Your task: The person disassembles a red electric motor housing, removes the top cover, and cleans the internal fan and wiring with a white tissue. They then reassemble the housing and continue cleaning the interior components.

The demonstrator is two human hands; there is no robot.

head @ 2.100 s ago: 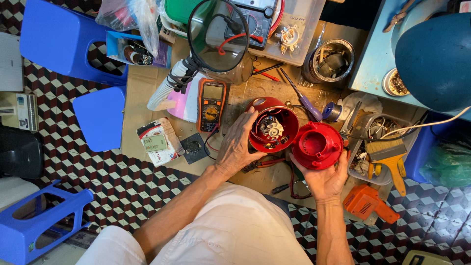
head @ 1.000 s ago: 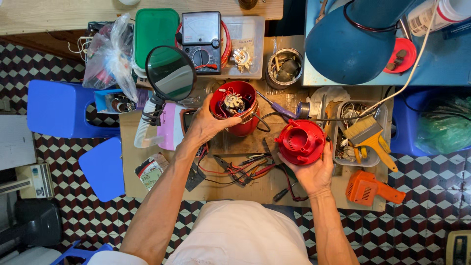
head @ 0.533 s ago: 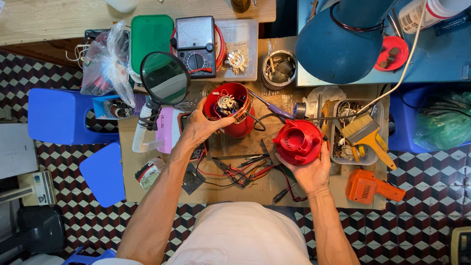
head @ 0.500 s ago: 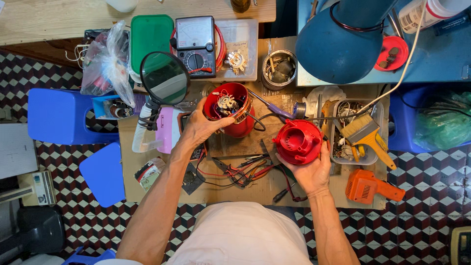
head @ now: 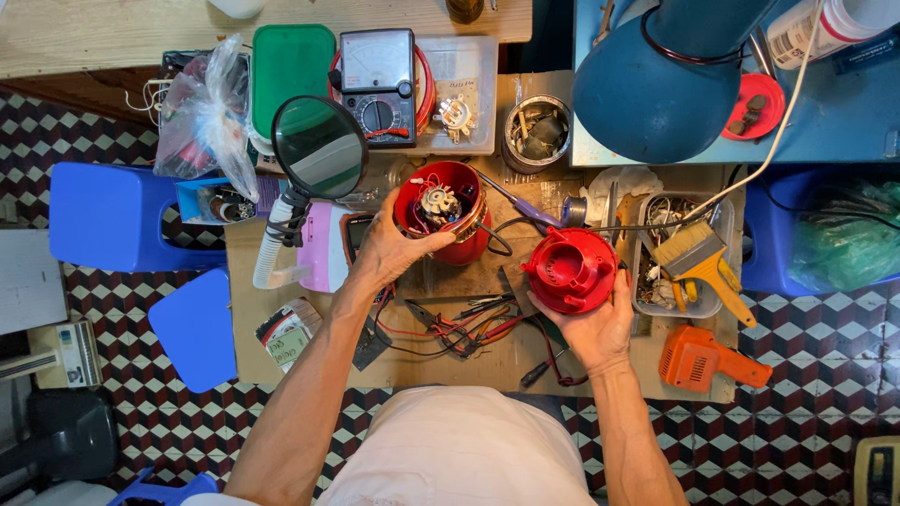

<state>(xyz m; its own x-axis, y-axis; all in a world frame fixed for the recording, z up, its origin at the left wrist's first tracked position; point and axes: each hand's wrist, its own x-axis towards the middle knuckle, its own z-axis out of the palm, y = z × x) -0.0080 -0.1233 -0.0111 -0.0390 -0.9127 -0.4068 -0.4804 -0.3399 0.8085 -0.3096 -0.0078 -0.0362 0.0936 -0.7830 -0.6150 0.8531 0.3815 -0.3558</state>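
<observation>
Red motor housing (head: pixel 441 220), open end facing up with windings and a small metal part showing inside, is being gripped at its lower left rim by the left hand (head: pixel 389 248) above the middle of the desk (head: pixel 450 361). Just right of the housing and slightly nearer the person, the right hand (head: pixel 591 323) is cupping a red cap (head: pixel 570 270) from below, fingers wrapping its lower edge; the two red parts are sitting apart, not touching. Below the housing, red and black test leads (head: pixel 459 328) are lying tangled on the desk. Left of the housing, a round mirror (head: pixel 319 145) on a stand is rising over a pink case (head: pixel 323 248). Behind the housing, an analogue multimeter (head: pixel 378 84) is resting beside a green lid (head: pixel 292 66) and a clear plastic box (head: pixel 459 94). Right of the housing, beyond the cap, a yellow-handled brush (head: pixel 698 262) is lying across a tray of small parts (head: pixel 722 220), and an orange tool (head: pixel 708 361) is lying near the desk's edge. A blue lamp shade (head: pixel 656 84) is hanging over the far right corner.
</observation>
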